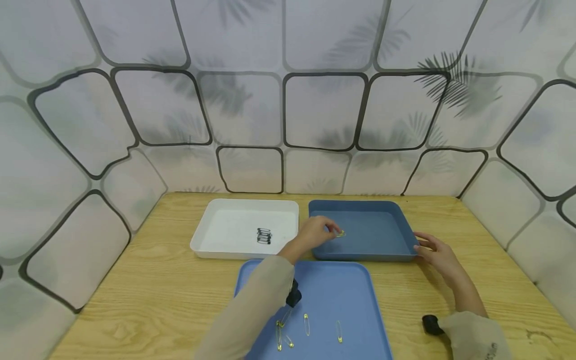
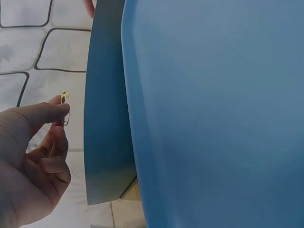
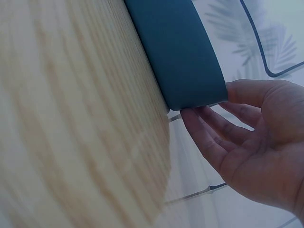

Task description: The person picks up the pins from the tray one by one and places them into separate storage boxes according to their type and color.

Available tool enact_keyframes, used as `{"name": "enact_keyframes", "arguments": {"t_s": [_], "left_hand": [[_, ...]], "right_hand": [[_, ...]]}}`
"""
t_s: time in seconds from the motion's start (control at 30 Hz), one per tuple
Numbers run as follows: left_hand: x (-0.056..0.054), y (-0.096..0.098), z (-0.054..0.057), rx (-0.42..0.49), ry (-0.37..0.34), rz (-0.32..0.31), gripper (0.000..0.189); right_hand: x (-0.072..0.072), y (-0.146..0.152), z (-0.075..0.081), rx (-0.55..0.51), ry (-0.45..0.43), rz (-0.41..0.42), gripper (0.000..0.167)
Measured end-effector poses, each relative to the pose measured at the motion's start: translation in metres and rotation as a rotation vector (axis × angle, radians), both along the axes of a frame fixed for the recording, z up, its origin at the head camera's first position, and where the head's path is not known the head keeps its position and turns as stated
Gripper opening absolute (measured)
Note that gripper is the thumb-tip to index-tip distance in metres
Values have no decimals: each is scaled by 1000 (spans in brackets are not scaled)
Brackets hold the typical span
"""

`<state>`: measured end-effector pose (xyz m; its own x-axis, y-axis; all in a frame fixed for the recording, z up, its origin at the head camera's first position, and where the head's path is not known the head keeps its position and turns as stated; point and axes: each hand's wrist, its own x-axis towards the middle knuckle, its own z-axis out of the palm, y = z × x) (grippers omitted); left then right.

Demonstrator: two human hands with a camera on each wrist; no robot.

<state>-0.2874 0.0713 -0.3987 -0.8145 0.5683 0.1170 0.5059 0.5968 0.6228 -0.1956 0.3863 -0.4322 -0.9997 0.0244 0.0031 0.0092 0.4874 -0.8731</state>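
My left hand [image 1: 316,231] reaches over the left part of the dark blue tray [image 1: 373,225]. Between its thumb and finger it pinches a small gold safety pin [image 2: 66,114], whose brass head points up in the left wrist view. At the tray's right end, the fingertips of my right hand [image 1: 438,257] rest against the outer wall near the front corner, seen closely in the right wrist view. Several gold safety pins [image 1: 307,325] lie scattered on the light blue tray [image 1: 355,285] nearer me; my left forearm covers part of this tray.
To the left of the dark blue tray stands a white tray [image 1: 225,225] holding several black safety pins [image 1: 264,236] in a stack. All three trays sit on a wooden table [image 1: 148,290]. A patterned curtain-like backdrop [image 1: 324,110] surrounds the table at the back and sides.
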Motion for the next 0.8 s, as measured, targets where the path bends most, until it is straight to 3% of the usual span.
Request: {"name": "enact_keyframes", "arguments": {"t_s": [0.17, 0.57, 0.8], "left_hand": [[-5, 8, -4, 7, -18, -7, 15], [-10, 20, -13, 27, -80, 42, 16], [-14, 27, -20, -23, -53, 75, 16]], "right_hand": [[0, 0, 0, -13, 5, 6, 55], [0, -2, 1, -8, -5, -11, 54], [0, -1, 1, -7, 3, -3, 54]]}}
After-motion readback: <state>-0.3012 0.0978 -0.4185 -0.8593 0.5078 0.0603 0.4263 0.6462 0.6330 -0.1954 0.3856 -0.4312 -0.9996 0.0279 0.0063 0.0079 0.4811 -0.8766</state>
